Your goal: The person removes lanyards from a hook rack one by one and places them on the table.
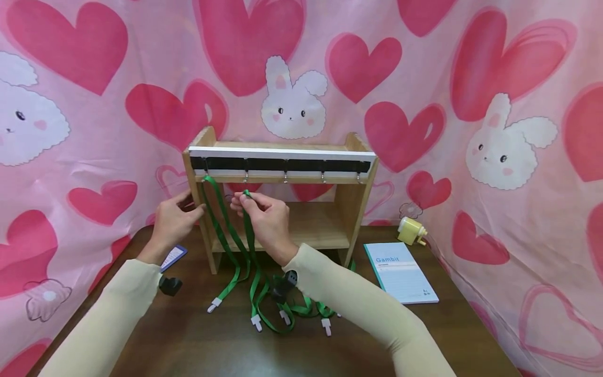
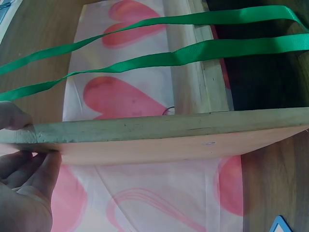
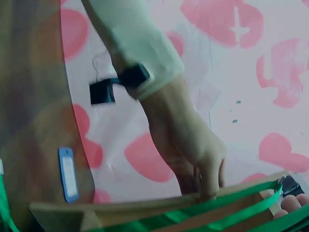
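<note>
A small wooden shelf (image 1: 343,209) stands on the table, a white and black strip (image 1: 301,165) with several metal hooks along its top front. My left hand (image 1: 174,220) grips the shelf's left side panel (image 2: 193,128), thumb on one face and fingers on the other in the left wrist view. From the leftmost hook hangs a green lanyard (image 1: 218,225). My right hand (image 1: 268,217) pinches the loop of another green lanyard (image 1: 249,235) just below the second hook (image 1: 246,177). Its lower end trails on the table to a white clip (image 1: 256,322).
More green lanyards (image 1: 306,309) lie heaped on the table below the shelf. A blue-edged card (image 1: 174,256) is left of it. On the right are a Gambit notebook (image 1: 400,272) and a yellow device with a crank (image 1: 411,231). Patterned cloth hangs behind.
</note>
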`<state>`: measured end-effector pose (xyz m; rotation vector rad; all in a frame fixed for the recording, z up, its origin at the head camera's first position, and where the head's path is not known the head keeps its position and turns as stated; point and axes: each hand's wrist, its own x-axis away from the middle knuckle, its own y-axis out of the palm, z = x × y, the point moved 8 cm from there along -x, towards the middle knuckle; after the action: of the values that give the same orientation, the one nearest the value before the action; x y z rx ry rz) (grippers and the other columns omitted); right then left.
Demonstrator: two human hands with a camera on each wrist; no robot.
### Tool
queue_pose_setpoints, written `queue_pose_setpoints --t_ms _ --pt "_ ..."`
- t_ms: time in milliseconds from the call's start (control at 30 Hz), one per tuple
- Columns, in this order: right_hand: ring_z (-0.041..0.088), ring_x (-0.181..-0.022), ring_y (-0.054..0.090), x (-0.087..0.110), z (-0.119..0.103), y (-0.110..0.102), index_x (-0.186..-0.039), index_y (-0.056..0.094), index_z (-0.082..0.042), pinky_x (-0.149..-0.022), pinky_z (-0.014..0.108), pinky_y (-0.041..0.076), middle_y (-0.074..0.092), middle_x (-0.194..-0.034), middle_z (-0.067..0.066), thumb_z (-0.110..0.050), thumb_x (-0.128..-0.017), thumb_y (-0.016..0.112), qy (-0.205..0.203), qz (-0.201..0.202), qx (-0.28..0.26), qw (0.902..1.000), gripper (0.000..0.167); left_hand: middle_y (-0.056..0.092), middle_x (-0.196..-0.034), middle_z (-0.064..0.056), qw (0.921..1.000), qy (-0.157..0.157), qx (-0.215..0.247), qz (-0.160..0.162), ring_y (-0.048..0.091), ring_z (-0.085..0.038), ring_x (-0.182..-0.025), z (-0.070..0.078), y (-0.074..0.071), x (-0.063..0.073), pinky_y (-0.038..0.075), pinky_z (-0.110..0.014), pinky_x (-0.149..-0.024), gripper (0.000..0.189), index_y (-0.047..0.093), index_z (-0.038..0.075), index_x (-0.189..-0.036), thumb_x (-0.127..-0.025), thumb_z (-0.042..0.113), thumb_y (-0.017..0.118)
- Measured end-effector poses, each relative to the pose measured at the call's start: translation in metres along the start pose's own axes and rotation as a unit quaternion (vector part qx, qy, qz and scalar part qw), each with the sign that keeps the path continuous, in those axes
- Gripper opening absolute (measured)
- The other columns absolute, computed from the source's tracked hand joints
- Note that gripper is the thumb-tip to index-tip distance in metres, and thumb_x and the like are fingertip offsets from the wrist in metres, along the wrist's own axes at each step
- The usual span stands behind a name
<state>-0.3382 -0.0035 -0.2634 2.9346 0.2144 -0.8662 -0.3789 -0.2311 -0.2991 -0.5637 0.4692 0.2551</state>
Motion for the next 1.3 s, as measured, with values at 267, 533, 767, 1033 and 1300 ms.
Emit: queue_pose_setpoints --t_ms 267,533,767,1033,1300 --pt "0.026 -0.101 0.077 0.025 0.004 -0.004 -0.116 0.072 0.005 -0.092 0.042 0.062 0.075 -0.114 0.024 -0.015 -0.100 0.064 0.039 -0.016 -0.068 0.9968 0.028 0.069 -0.126 -0.026 1.0000 -0.001 -0.001 0.001 0.070 -0.033 -0.113 0.000 0.000 -0.001 0.051 -0.001 -0.071 0.058 0.056 0.003 -0.143 -0.091 0.022 0.073" --pt "0.023 -0.101 0.077 0.046 0.006 -0.007 -0.119 0.068 0.011 -0.095 0.041 0.061 0.070 -0.119 0.033 -0.012 -0.100 0.062 0.071 -0.034 -0.127 0.9887 0.031 0.069 -0.127 -0.025 1.0000 0.001 -0.003 -0.007 0.069 -0.035 -0.114 0.004 0.002 -0.003 0.051 -0.001 -0.072 0.057 0.056 0.003 -0.144 -0.092 0.022 0.072" --pt "0.016 -0.093 0.078 0.068 0.014 0.004 -0.118 0.068 0.012 -0.094 0.043 0.061 0.068 -0.117 0.036 -0.015 -0.100 0.062 0.123 -0.064 -0.159 0.9776 0.033 0.068 -0.128 -0.025 1.0000 -0.001 -0.009 -0.001 0.071 -0.028 -0.113 0.002 0.002 -0.001 0.050 -0.001 -0.072 0.056 0.056 0.003 -0.144 -0.092 0.021 0.070" --pt "0.011 -0.089 0.078 0.097 0.030 0.014 -0.118 0.069 0.012 -0.090 0.038 0.063 0.067 -0.119 0.038 -0.014 -0.100 0.063 0.186 -0.092 -0.172 0.9631 0.032 0.070 -0.125 -0.025 0.9999 0.010 -0.006 0.010 0.067 0.004 -0.100 0.003 0.000 -0.001 0.049 0.001 -0.071 0.054 0.059 0.004 -0.141 -0.091 0.020 0.072" --pt "0.021 -0.095 0.078 0.122 0.048 0.018 -0.115 0.071 0.010 -0.092 0.043 0.062 0.071 -0.116 0.033 -0.015 -0.098 0.066 0.224 -0.096 -0.164 0.9561 0.031 0.069 -0.126 -0.025 0.9998 0.007 -0.015 0.010 0.071 -0.025 -0.111 0.000 0.001 0.000 0.049 0.001 -0.071 0.055 0.058 0.003 -0.142 -0.091 0.019 0.071"
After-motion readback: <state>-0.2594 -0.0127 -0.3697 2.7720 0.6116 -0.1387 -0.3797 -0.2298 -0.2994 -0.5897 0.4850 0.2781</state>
